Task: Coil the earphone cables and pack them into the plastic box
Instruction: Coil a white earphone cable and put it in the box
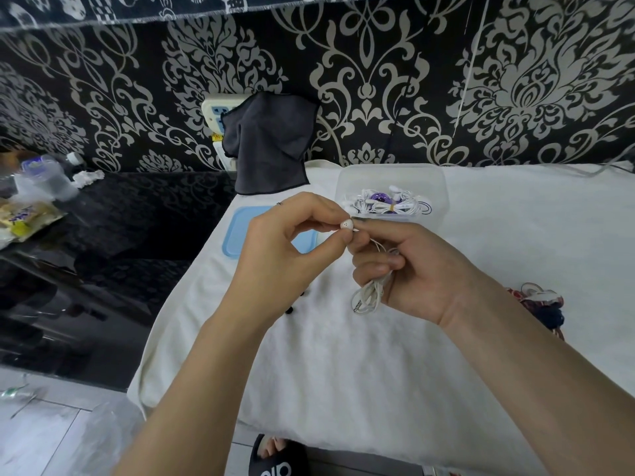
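Above the white cloth (378,355), our left hand (275,255) pinches a white earbud (346,225); our right hand (412,269) grips its coiled cable (369,293). Behind, the clear box (391,176) holds bundled earphones (388,202), beside a blue lid (237,231).

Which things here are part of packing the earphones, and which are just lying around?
Job: white earphones held by left hand and right hand; plastic box; blue lid.
Lying about: dark cloth; snack packet; sandal.
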